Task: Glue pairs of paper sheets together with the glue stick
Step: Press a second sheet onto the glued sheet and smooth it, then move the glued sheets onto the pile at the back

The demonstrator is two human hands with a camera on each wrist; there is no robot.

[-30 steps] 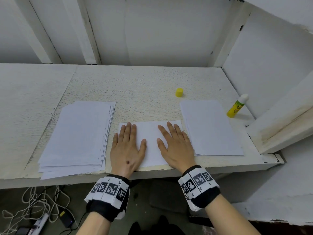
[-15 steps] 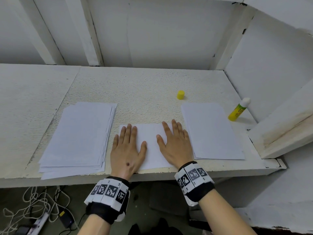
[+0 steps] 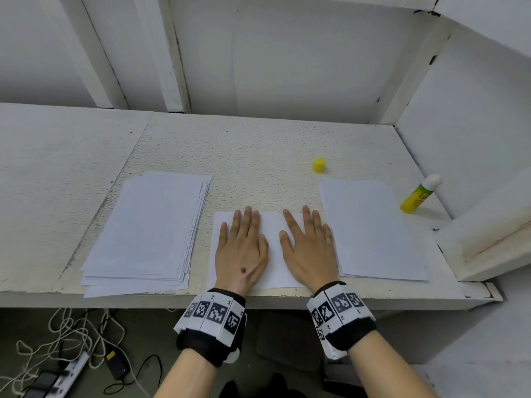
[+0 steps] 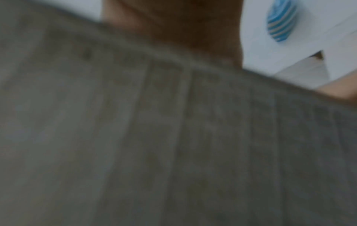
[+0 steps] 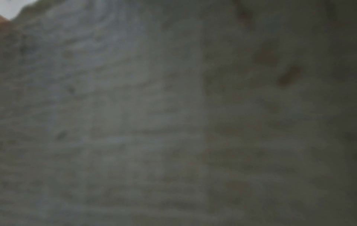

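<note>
Nearest to you, under the front edge of the bench (image 3: 258, 145), cables (image 3: 69, 331) and a power strip (image 3: 60, 374) lie on the floor. Both your wrists carry black bands with printed square markers.

On the bench, close to its front edge, lies the middle sheet (image 3: 273, 225) of white paper. Your left hand (image 3: 241, 251) lies flat on the left part of this sheet, fingers straight and a little spread, holding nothing. Your right hand (image 3: 309, 251) lies flat on the right part of the same sheet, also with straight fingers and nothing held. Between the two hands a strip of the sheet is free.

Left of the middle sheet, near but apart, there is a thick stack of paper (image 3: 149, 228), its edges fanned. Right of the middle sheet, just beside your right hand, there is a thinner pile (image 3: 370, 228).

Behind the thinner pile stands a small yellow cap (image 3: 318, 165). To the right of that pile, near the side wall, the glue stick (image 3: 420, 194) is open, its white tip pointing away from you.

Both wrist views are dark and blurred; they show little.
</note>
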